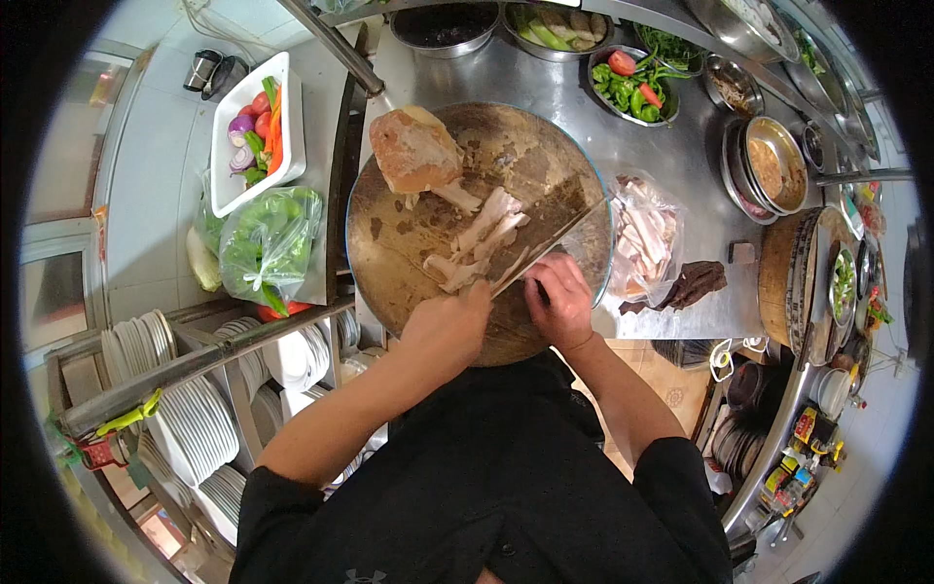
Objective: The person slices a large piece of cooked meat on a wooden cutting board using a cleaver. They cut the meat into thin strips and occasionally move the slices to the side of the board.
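My left hand is closed around the handle of a cleaver, whose broad blade slants up to the right over a round wooden chopping board. Strips and pieces of pale meat lie on the board beside the blade. With fingers curled, my right hand is close against the blade's bright lower-right edge; whether it holds anything is hidden. A large bone-in joint of meat rests at the board's upper left. An open plastic bag of sliced meat lies right of the board.
A white tub of vegetables and a bag of leafy greens stand left. Metal bowls, one with green peppers, line the steel counter's back. A dark cloth and a thick wooden block are right. Stacked plates fill the lower-left shelves.
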Available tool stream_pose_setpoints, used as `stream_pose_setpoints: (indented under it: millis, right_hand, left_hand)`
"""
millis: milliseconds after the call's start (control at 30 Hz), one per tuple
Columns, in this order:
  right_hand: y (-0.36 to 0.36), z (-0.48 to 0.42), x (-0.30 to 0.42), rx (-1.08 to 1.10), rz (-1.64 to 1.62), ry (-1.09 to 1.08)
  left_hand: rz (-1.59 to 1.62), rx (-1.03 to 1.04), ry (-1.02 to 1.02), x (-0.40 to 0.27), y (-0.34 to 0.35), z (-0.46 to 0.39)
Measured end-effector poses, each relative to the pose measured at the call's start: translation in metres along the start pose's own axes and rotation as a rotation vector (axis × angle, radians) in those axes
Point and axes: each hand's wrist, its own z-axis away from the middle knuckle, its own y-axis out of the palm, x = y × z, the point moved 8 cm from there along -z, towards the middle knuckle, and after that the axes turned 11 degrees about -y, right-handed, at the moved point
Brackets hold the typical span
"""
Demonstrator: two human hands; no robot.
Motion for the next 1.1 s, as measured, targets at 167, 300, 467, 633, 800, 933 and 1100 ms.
stream_pose_setpoints:
  millis: [167, 300, 467, 633, 800, 933, 1100]
  right_hand:
    - [0.002, 0.000, 0.000, -0.003, 0.011, 0.009]
    - [0.002, 0.004, -0.004, -0.018, 0.012, -0.008]
    - [0.001, 0.004, -0.003, -0.008, -0.001, 0.001]
    - [-0.001, 0.001, 0.000, -0.037, -0.023, 0.003]
    - [-0.001, 0.002, -0.001, -0.019, -0.034, -0.016]
    - [0.001, 0.003, -0.002, 0.000, -0.029, -0.015]
    - [0.002, 0.002, -0.002, 0.024, -0.010, -0.027]
  left_hand:
    - [0.012, -0.103, 0.071, -0.007, 0.022, -0.035]
    - [0.031, -0.120, 0.090, -0.003, 0.010, -0.038]
    - [-0.038, -0.047, 0.017, 0.015, -0.011, 0.006]
    - [-0.027, 0.023, -0.042, 0.015, -0.016, 0.029]
    - [0.022, 0.000, -0.022, 0.012, -0.012, 0.022]
    - [0.059, -0.002, -0.020, 0.001, -0.004, -0.002]
    - [0.062, -0.124, 0.044, -0.015, 0.020, -0.037]
